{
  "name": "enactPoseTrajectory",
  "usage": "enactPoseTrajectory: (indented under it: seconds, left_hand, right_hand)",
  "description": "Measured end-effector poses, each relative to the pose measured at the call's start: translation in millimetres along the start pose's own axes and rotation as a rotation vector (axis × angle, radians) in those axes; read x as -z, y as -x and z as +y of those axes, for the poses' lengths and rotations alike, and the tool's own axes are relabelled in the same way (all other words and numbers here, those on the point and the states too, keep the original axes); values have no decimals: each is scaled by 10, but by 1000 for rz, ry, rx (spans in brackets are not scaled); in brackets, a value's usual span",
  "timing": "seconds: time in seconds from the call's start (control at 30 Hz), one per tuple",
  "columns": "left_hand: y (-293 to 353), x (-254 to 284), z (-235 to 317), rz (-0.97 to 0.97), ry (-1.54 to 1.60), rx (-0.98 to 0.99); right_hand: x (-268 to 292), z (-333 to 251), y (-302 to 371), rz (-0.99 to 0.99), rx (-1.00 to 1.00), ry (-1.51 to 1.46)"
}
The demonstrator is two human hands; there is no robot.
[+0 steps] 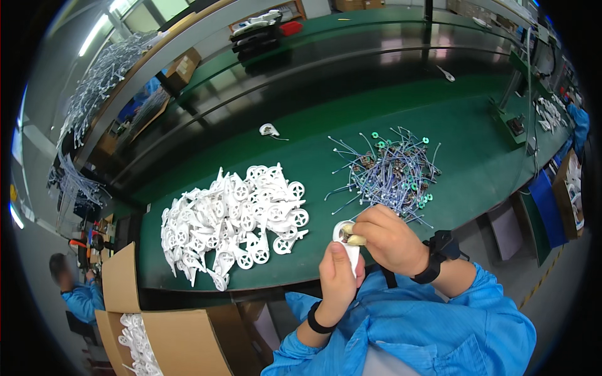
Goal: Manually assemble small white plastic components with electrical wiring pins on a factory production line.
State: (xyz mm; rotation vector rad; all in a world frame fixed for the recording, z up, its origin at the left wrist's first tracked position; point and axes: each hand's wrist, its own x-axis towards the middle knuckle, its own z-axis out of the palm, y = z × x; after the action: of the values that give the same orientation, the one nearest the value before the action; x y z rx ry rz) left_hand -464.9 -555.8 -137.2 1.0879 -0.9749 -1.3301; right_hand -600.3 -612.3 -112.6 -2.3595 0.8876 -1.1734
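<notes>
Item: white plastic part (352, 254), one; ring-shaped head, tapering stem. Head points away from the person, toward the bench (307, 153); stem points back toward the body. Long axis runs up and down the view, its stem end leaning slightly right. Location: in the hands, in front of the blue jacket (426, 319), near the bench's near edge.

Left hand (337, 279): grip closed about the stem, thumb along the near side, fingers mostly hidden behind.

Right hand (394, 241): fingers bent together, yellowish finger covers (357, 240) touching the ring head at its opening; whether this grip pinches a small piece cannot be told.

Surroundings: pile of white parts (235, 216), spoked round heads, lying in mixed directions, left on the bench. Tangle of cabled pieces (389, 169), bluish-grey leads with green rings, just beyond the right hand. Single white piece with a thin lead (268, 130), beyond the white pile, apart. Cardboard box (182, 338), lower left, containing further white parts.
</notes>
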Motion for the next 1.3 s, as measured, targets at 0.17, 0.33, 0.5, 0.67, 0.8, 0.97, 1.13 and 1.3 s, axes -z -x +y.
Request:
enactPoseTrajectory:
  seconds: [0.17, 0.33, 0.5, 0.67, 0.8, 0.97, 1.13, 1.3]
  left_hand:
    - [-15, 5, -208, 33, -126, -121]
    - [-140, 36, -44, 33, -67, -19]
    - [-238, 274, -15, -41, -1, 66]
    - [-368, 813, 38, 147, -330, -164]
    - [-518, 1323, 223, 412, -586, -327]
    - [-881, 1773, 232, 623, -960, -286]
    - [-1056, 1646, 124, 423, -1439, -316]
    - [-1069, 1544, 122, 396, -1301, -65]
  right_hand:
    - [-181, 41, 95, 110, -79, -82]
    - [-202, 58, 9, 119, -160, -150]
    - [-292, 328, -132, -69, -304, -472]
    - [-114, 870, -815, 56, -426, -613]
    - [251, 1333, -1129, 260, -545, -295]
    - [130, 1414, -740, 180, -473, -515]
    - [135, 1232, -460, -75, -271, -85]
    - [436, 1232, -417, 68, -267, 31]
